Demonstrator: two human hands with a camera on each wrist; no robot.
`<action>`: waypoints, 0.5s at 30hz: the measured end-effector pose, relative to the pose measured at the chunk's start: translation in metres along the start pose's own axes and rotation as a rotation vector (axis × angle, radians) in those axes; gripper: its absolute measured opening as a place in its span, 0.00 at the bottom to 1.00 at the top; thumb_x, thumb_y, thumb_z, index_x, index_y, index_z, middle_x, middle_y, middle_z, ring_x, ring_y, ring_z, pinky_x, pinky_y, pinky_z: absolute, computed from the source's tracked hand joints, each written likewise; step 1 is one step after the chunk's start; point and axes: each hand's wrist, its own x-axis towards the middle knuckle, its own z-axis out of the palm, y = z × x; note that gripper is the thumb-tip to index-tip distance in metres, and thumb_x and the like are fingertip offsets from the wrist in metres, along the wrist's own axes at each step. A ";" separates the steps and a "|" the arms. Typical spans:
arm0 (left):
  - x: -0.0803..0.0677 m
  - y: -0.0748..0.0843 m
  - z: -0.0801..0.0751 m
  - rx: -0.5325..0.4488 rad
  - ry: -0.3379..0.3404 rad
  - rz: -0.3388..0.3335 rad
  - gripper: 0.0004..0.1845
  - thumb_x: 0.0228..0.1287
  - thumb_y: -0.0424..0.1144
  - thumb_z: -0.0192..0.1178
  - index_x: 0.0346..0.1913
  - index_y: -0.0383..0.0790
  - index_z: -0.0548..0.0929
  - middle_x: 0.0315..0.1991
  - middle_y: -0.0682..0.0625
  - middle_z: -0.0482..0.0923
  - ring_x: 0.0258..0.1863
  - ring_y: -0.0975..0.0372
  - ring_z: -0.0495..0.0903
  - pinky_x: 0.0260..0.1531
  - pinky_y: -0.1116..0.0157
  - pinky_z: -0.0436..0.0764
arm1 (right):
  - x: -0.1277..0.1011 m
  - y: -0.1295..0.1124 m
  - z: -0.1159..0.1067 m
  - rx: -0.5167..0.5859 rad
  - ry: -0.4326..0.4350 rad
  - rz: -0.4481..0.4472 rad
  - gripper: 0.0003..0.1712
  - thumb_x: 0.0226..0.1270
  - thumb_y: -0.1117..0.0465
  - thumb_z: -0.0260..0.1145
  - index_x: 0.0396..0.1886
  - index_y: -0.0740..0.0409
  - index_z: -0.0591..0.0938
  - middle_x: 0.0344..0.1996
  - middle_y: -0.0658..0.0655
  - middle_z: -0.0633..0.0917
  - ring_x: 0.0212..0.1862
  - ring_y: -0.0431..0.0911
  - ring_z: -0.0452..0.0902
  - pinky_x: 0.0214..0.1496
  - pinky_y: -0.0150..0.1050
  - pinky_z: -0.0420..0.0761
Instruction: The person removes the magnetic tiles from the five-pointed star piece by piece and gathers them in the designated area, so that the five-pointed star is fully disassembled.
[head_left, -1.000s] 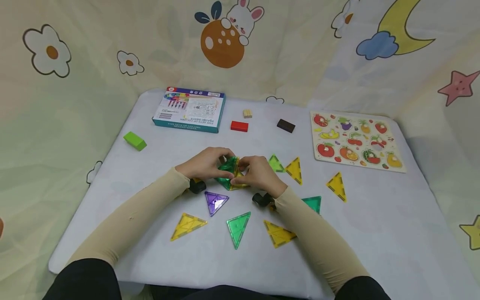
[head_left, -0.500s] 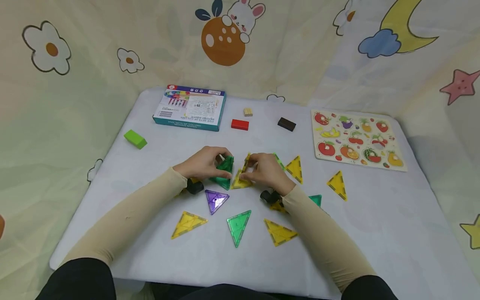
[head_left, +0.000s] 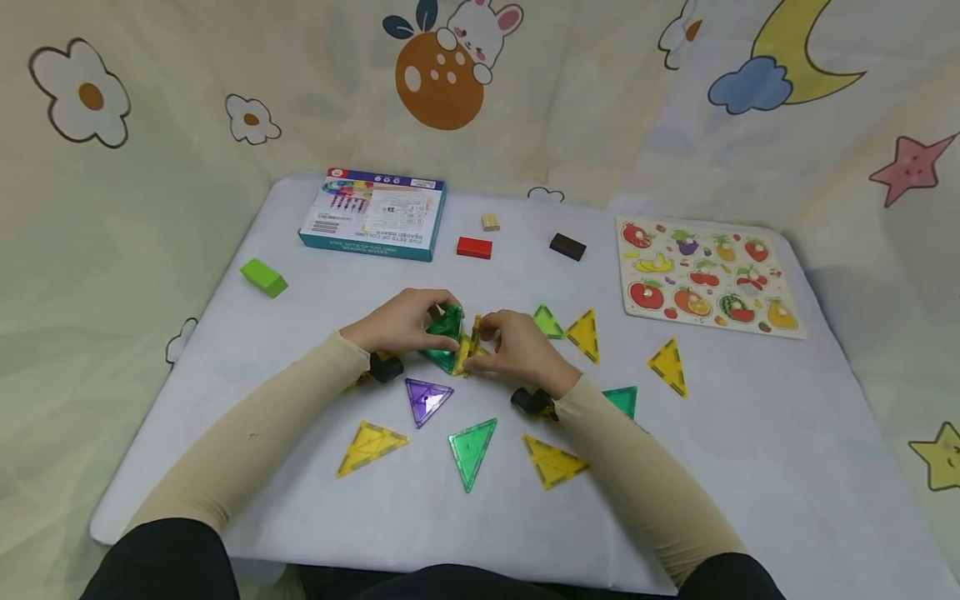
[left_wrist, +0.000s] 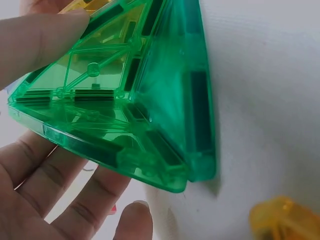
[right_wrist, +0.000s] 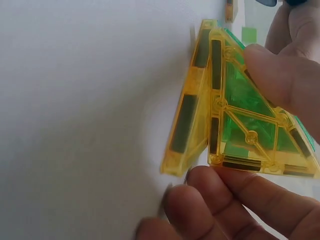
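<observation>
The desk [head_left: 720,433] fills mid-frame, loose triangles scattered low — at its centre the left hand [head_left: 401,321], fingers curled, holds the upright green tiles [head_left: 444,337], while the right hand [head_left: 517,350] pinches the yellow tiles [head_left: 467,354] just beside them, touching.

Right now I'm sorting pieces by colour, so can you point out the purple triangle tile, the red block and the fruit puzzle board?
purple triangle tile [head_left: 427,400], head view, on the middle of its face.
red block [head_left: 474,247], head view, on its top face.
fruit puzzle board [head_left: 780,325], head view, on its bare near-right border.
</observation>
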 end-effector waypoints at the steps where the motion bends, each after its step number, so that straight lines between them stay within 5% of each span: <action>1: 0.000 0.000 0.000 -0.003 -0.002 0.001 0.29 0.60 0.53 0.76 0.61 0.47 0.80 0.52 0.50 0.84 0.52 0.55 0.81 0.54 0.58 0.86 | 0.001 -0.001 0.000 0.000 -0.005 -0.001 0.35 0.58 0.45 0.81 0.59 0.58 0.84 0.47 0.55 0.86 0.43 0.48 0.76 0.46 0.37 0.81; 11: 0.000 -0.003 0.001 -0.048 -0.013 0.002 0.29 0.61 0.52 0.76 0.62 0.49 0.79 0.53 0.51 0.84 0.52 0.56 0.81 0.51 0.60 0.86 | 0.009 -0.007 0.006 0.073 -0.021 0.022 0.36 0.58 0.48 0.81 0.62 0.60 0.81 0.42 0.55 0.84 0.39 0.46 0.76 0.37 0.32 0.79; 15: 0.000 -0.004 0.001 -0.050 -0.013 0.004 0.29 0.61 0.51 0.76 0.62 0.48 0.79 0.54 0.50 0.84 0.52 0.55 0.81 0.52 0.59 0.86 | 0.012 -0.012 0.010 0.054 -0.011 0.039 0.37 0.55 0.47 0.83 0.59 0.60 0.81 0.40 0.55 0.82 0.41 0.48 0.75 0.41 0.35 0.78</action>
